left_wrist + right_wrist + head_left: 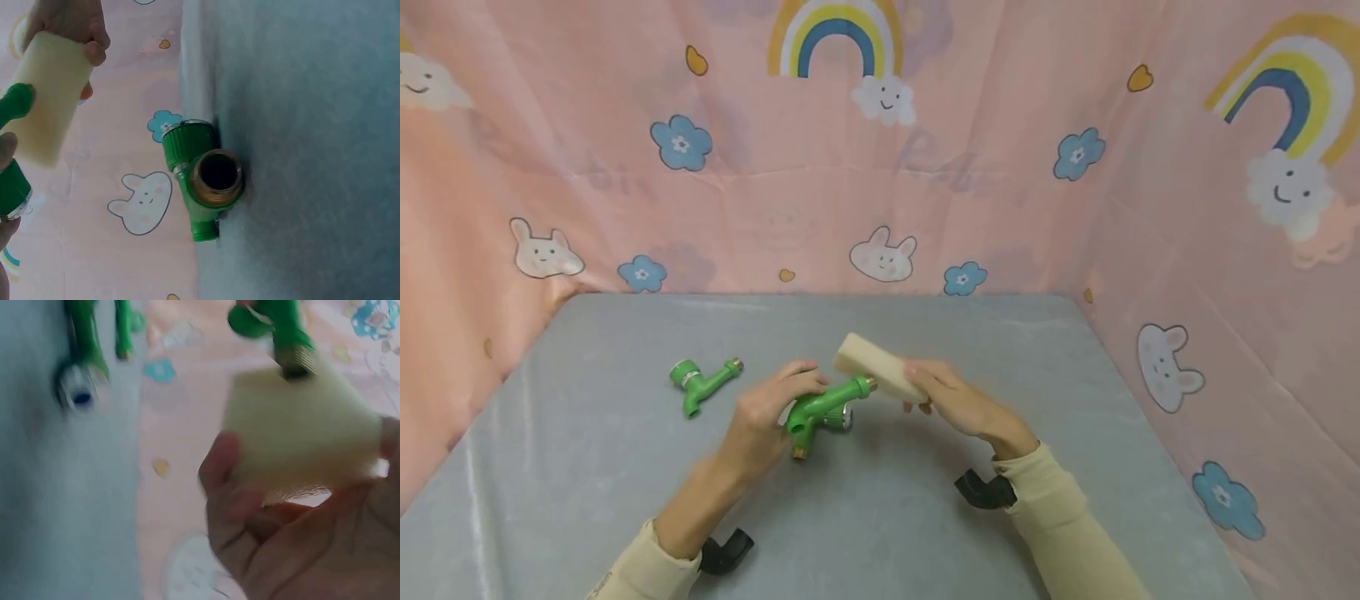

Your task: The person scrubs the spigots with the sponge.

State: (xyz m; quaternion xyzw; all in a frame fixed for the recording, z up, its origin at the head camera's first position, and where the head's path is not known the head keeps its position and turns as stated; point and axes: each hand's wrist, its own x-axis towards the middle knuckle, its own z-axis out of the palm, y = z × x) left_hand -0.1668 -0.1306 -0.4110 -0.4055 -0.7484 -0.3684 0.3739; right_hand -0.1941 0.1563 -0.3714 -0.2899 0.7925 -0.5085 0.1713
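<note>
My left hand (769, 410) grips a green tap (831, 402) with a brass threaded end, held up over the table. That end meets the face of a cream sponge block (874, 364) in the head view. The block is held by my right hand (951, 398), fingers and thumb at its edges; the right wrist view shows the sponge (300, 431) close up, the brass end overlapping it. Just below the held tap, a second green tap (203, 209) lies on the table, partly hidden in the head view. A third green tap (703, 387) lies further left.
A grey cloth covers the table (910, 533). Pink patterned curtains (1000, 108) hang at the back and sides. A black curved piece is at each wrist, by the left sleeve (726, 552) and the right sleeve (985, 490).
</note>
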